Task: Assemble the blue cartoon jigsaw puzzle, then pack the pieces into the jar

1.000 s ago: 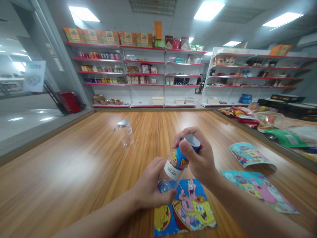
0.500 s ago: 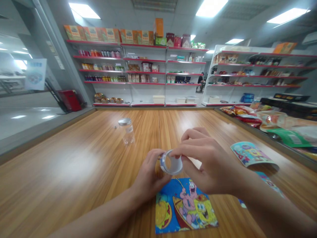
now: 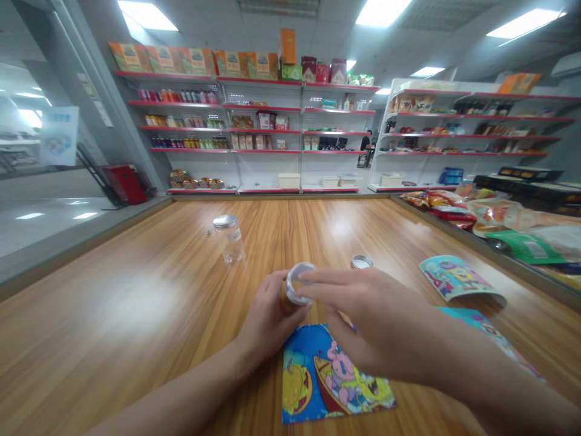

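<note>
My left hand [image 3: 273,315] is wrapped round a clear plastic jar [image 3: 298,282] whose uncovered mouth faces up and a little towards me. Over the rim reaches my right hand [image 3: 363,312], fingers stretched out and thumb apart. Its fingertips are at the jar's mouth; whether they go inside I cannot tell. Behind the right hand a silver screw lid [image 3: 362,261] lies with its white inside up. Below both hands is a blue cartoon picture sheet [image 3: 313,387], its right part covered by my right hand. A second clear jar [image 3: 233,245] with a silver lid [image 3: 225,221] stands further left.
On the wooden table [image 3: 149,339], a curled cartoon sheet [image 3: 460,280] and another one [image 3: 490,333], partly under my right forearm, lie at the right. A tiny object [image 3: 208,232] sits beside the far jar. Snack bags [image 3: 526,245] line the right edge; stocked shelves [image 3: 254,130] stand behind.
The jar in my left hand has tipped back more upright and shifted slightly left. My right hand has moved left and its fingers have straightened. The silver lid now shows.
</note>
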`<move>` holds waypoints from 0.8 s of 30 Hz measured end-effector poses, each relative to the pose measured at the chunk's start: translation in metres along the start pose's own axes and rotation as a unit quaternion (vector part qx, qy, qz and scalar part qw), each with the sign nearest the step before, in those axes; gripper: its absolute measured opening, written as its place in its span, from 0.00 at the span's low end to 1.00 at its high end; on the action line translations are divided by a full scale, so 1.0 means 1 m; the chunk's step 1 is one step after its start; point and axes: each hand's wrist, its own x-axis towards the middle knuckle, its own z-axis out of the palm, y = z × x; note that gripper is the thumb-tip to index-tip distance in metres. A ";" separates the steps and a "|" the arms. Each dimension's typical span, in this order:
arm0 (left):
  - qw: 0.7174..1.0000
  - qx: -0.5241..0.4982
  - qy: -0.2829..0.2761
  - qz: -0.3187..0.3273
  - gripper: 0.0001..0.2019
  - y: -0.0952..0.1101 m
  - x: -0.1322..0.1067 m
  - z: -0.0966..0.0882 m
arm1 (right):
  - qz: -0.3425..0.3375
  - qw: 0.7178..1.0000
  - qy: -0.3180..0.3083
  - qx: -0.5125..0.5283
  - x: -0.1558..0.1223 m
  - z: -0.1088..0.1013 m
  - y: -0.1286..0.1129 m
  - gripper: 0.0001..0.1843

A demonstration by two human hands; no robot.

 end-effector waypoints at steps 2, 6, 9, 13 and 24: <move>0.997 -0.027 0.003 -0.067 0.18 -0.002 0.003 0.002 | 0.034 0.999 -0.002 -0.033 0.004 0.000 0.003 0.13; 0.991 -0.059 -0.008 -0.118 0.14 -0.008 0.007 0.004 | 0.115 0.978 -0.140 -0.099 -0.002 0.018 0.010 0.14; 0.990 -0.070 -0.015 -0.119 0.13 -0.011 0.009 0.005 | 0.140 0.952 -0.246 -0.116 -0.007 0.046 0.015 0.35; 0.987 -0.095 -0.005 -0.132 0.19 -0.013 0.007 0.004 | 0.121 0.953 -0.260 -0.098 -0.007 0.074 0.017 0.46; 0.982 0.107 -0.144 -0.056 0.09 0.010 -0.056 -0.037 | 0.135 0.978 -0.116 0.108 -0.048 0.097 0.026 0.33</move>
